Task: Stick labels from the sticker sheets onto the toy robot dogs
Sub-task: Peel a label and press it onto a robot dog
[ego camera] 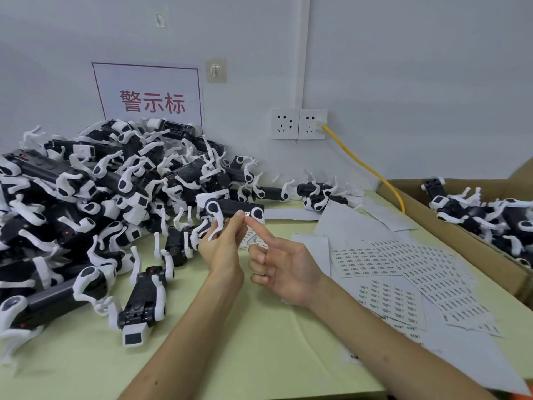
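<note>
The left hand [222, 243] grips one toy robot dog [230, 209] and holds it above the surface [245, 350], in front of the big pile. Its fingers are curled around the white legs and the black body of the dog. The dog lies sideways in the hand, with its black body almost level.

The right hand [281, 265] is just beside the left one. Its index finger is stretched out and the tip presses a small label [247, 214] against the black body of the held dog, near the white end part. The other fingers of this hand are curled to the palm and hold nothing.

Between the two hands a small piece of sticker paper [250, 240] is visible; I cannot tell if a hand holds it or not.

The sticker sheets [389, 258] lie flat on the pale green surface to the right of the hands, several of them partly overlapping, with rows of small dark labels.

On the left, a large pile of dogs [86, 197] leans against the wall. At the right edge, a cardboard box [461, 243] contains more dogs. On the wall there are a sign [150, 96] with red characters, two sockets [298, 124] and a yellow cable [366, 166].
</note>
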Available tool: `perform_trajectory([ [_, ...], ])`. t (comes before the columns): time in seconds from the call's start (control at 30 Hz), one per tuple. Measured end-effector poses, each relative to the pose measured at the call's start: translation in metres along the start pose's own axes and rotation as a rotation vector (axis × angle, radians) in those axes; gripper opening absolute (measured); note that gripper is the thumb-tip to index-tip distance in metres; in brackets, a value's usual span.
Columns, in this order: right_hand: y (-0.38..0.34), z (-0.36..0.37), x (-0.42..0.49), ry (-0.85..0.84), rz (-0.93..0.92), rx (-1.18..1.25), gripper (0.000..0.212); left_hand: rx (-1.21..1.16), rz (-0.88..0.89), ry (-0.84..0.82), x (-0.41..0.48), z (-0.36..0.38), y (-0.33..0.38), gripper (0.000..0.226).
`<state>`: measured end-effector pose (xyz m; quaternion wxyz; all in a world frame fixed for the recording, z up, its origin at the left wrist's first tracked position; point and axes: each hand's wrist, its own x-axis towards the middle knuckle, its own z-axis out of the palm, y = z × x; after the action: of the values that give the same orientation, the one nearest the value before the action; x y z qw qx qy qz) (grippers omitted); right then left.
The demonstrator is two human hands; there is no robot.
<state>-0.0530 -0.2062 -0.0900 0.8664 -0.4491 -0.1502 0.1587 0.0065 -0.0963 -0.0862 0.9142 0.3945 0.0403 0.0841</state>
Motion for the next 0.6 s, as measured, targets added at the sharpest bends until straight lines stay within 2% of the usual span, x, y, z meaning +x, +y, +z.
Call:
perform_trajectory([
  [0.13, -0.0003, 0.0007, 0.0005, 0.016, 0.005, -0.017, 0.053, -0.03, 0.015, 0.045, 0.0012, 0.001, -0.0007, 0.045],
  [0.27, -0.0003, 0.0009, 0.0004, 0.023, 0.007, -0.015, 0.052, -0.033, 0.012, 0.061, 0.003, -0.0013, -0.0029, 0.057],
  [0.6, -0.0017, 0.0007, 0.0002, 0.05, -0.008, -0.02, 0.055, -0.018, 0.014, 0.066, 0.0037, -0.0031, -0.0045, 0.072],
])
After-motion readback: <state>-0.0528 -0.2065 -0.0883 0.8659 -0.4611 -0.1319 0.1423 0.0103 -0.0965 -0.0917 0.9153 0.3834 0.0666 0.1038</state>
